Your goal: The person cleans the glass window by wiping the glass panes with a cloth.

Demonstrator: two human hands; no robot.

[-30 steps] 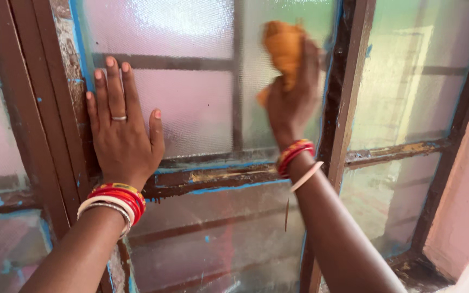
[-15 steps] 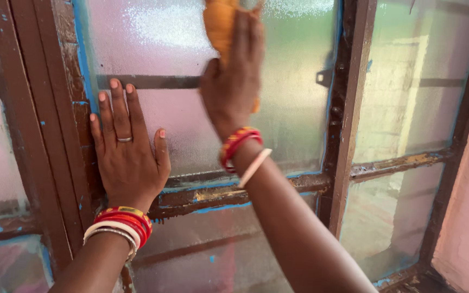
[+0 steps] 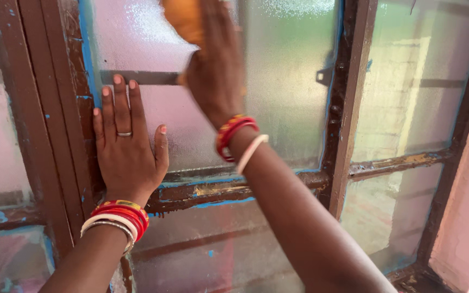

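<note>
Right hand [image 3: 215,73] clamped on orange cloth [image 3: 183,19], upper pane [image 3: 289,81]. Left hand [image 3: 126,152] flat, fingers slightly apart, pane's left edge by brown frame [image 3: 50,108].

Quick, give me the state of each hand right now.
Left hand: open, flat against the frosted window pane.
Right hand: closed on an orange cloth, pressed to the pane.

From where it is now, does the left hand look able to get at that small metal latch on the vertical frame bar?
Probably not without shifting: the left hand lies flat at the pane's left edge, and the right hand, holding an orange cloth, crosses between it and the latch.
</note>
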